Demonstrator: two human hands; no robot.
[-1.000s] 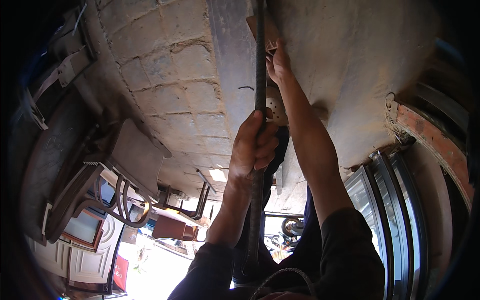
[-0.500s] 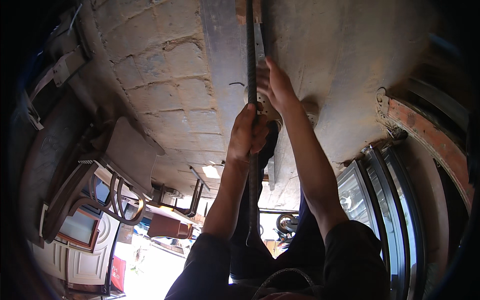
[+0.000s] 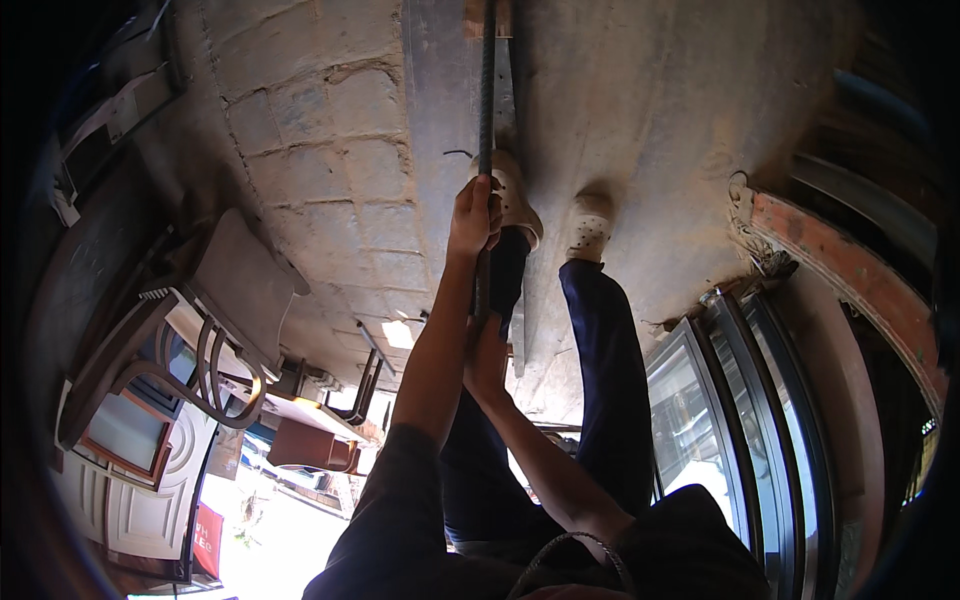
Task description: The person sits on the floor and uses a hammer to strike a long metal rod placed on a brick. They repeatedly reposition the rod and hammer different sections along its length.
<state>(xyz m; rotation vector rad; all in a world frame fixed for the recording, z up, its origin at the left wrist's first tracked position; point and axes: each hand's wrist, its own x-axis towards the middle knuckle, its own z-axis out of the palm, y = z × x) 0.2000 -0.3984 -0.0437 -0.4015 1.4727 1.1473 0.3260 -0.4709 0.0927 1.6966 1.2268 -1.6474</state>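
A long dark ribbed steel bar [image 3: 487, 100] runs from the top edge down between my forearms. My left hand [image 3: 470, 222] is wrapped around it, just above the clog on my foot. Lower down, my right hand [image 3: 486, 352] closes on the same bar near my trouser leg; its fingers are partly hidden behind my left forearm. One beige clog [image 3: 515, 205] stands by a flat metal strip [image 3: 504, 90] that passes beneath the bar. At the top a wooden block [image 3: 474, 20] lies behind the bar.
My other clog [image 3: 588, 225] is on the concrete floor to the right. Framed glass panels [image 3: 690, 400] lean at the right, below a rusty orange beam [image 3: 830, 240]. A brown wooden chair [image 3: 240, 280] and a white panelled door [image 3: 150, 500] stand at the left.
My right hand, raised beside the bar's upper part, has come down and gripped it below my left hand. My left hand stays on the bar, further up in view. My right foot now shows.
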